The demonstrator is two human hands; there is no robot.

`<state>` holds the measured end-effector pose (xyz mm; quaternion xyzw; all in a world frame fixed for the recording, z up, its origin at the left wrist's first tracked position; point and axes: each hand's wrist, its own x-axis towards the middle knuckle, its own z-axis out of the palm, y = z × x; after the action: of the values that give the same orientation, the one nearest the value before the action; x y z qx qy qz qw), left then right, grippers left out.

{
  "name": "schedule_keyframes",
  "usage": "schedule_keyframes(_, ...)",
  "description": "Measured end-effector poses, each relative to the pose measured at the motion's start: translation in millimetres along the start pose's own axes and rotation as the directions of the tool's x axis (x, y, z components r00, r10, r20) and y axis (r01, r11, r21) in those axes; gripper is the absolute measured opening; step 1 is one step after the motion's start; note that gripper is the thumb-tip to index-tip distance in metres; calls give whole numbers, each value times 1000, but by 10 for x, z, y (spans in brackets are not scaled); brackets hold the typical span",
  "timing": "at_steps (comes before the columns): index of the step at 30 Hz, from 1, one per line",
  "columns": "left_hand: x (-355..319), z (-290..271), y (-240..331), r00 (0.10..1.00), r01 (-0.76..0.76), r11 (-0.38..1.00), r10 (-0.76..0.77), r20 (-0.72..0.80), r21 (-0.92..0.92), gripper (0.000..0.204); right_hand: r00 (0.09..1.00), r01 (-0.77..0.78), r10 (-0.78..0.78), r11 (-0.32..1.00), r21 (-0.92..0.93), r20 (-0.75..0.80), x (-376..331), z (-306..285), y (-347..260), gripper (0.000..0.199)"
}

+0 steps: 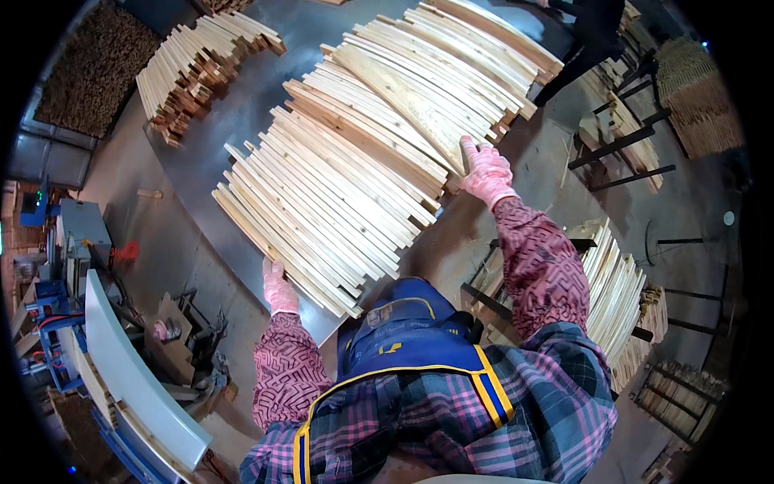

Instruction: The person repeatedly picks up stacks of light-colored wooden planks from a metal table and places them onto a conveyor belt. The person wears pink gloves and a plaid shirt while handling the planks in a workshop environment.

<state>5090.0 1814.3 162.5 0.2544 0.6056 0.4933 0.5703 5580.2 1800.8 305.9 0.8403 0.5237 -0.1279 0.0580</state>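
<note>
While I watch from afar, my pink-and-white-gloved right hand pinches the near end of a broad, flat, pale wooden board slanting across slim, pale wooden strips on the grey metal table. My gloved left hand touches the outermost strip; whether its fingers grip, I cannot tell. I judge the board stiff, fairly light, best held by its long edges.
</note>
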Motion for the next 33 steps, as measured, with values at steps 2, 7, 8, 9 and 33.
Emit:
schedule_keyframes(2, -27, -99, -184, 998, -54, 971, 56, -3, 235, 65, 985, 140, -160, 959, 246, 63, 80, -20, 150, 84)
schedule_keyframes(7, -61, -19, -284, 999, 34, 929, -33, -9, 367, 72, 917, -380, -298, -449, 808, 265, -2, 434, 498, 45)
schedule_keyframes(8, -13, -81, -303, 998, 43, 954, -55, 30, 297, 73, 885, -453, -390, -599, 660, 253, -63, 404, 456, 39)
schedule_keyframes(9, 37, -136, -335, 998, 16, 943, -36, 55, 334, 75, 928, -368, -226, -687, 627, 296, -168, 457, 310, 24)
schedule_keyframes(33, -234, 2498, -145, 969, 54, 998, -63, 237, 41, 74, 979, 158, -196, 588, 793, -50, 1066, -182, 481, 47)
